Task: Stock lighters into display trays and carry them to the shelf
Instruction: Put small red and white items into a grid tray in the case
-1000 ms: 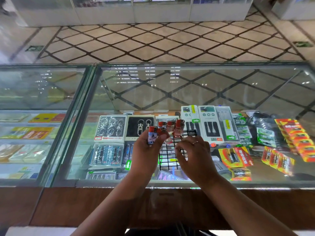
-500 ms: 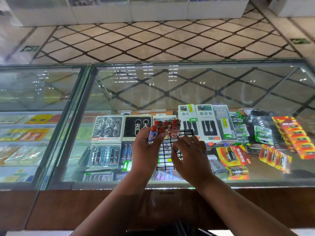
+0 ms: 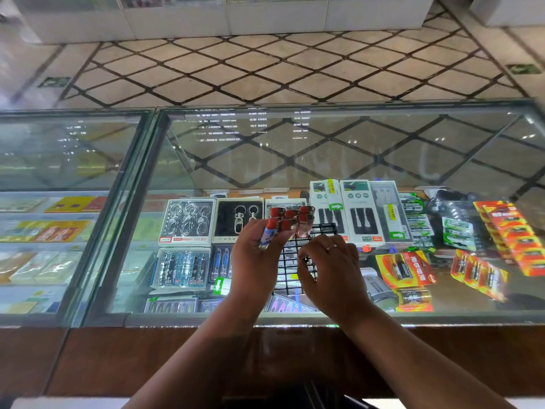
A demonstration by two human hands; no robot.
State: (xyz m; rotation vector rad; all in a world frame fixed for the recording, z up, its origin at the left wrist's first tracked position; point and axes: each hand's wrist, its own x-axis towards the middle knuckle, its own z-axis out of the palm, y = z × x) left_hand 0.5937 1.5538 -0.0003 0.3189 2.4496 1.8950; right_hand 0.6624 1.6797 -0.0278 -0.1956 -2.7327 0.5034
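A black wire display tray (image 3: 290, 261) sits on the glass counter between my hands. Several red-capped lighters (image 3: 295, 216) stand upright along its far side. My left hand (image 3: 255, 261) grips a lighter with a blue label and red cap (image 3: 269, 233) at the tray's left edge, tilted slightly. My right hand (image 3: 334, 271), with a ring on one finger, curls its fingers over the tray's right side and pinches the wire grid. The tray's near part is hidden behind both hands.
The glass counter top (image 3: 324, 154) covers a case of goods: keyring boxes (image 3: 188, 221), cable packs (image 3: 359, 214), battery packs (image 3: 405, 268) and orange packs (image 3: 513, 231). A wooden edge (image 3: 88, 358) runs along the near side. A second glass case (image 3: 59, 160) adjoins on the left.
Both hands stay at the tray; the left hand with its lighter has shifted very slightly. The view has drifted a little.
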